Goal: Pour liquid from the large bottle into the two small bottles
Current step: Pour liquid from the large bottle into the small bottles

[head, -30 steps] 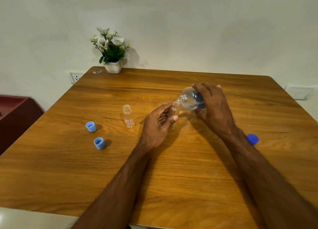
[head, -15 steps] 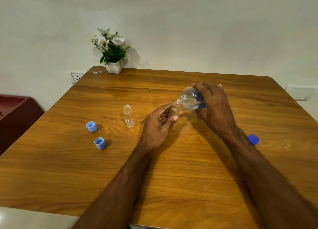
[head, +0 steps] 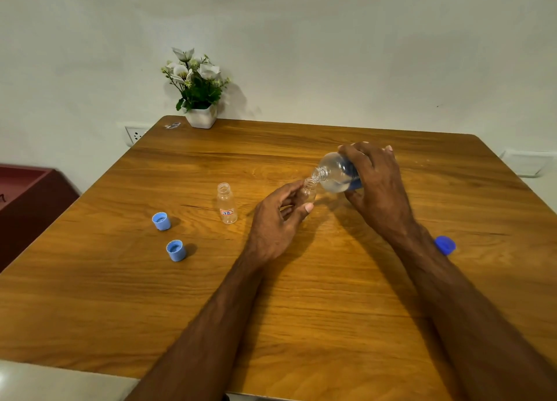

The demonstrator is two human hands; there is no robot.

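Large bottle (head: 336,174) first, from the head camera: you hold it in your right hand (head: 376,189), fingers curled over its top and thumb under it, so the hand is wrapped round the body. It is tipped well over to your left, uncapped neck pointing down, its mouth just at the mouth of the small bottle (head: 309,189) beside it. Clear liquid sits in the lower part of the tipped bottle. A dark blue band shows on it under your fingers; no writing on it can be read.

Your left hand (head: 277,222) pinches that small bottle between fingers and thumb, keeping it upright near the middle of the wooden table (head: 301,325).

A second small bottle (head: 226,203) stands uncapped and apart, left of your left hand. It carries a little red-edged label with dark marks that look like "78", though they are too small to be sure.

Two light blue caps (head: 161,221) (head: 176,250) lie open side up further left. One darker blue cap (head: 445,245) lies just beside your right forearm.

At the far edge a white pot of flowers (head: 200,99) stands against the wall.
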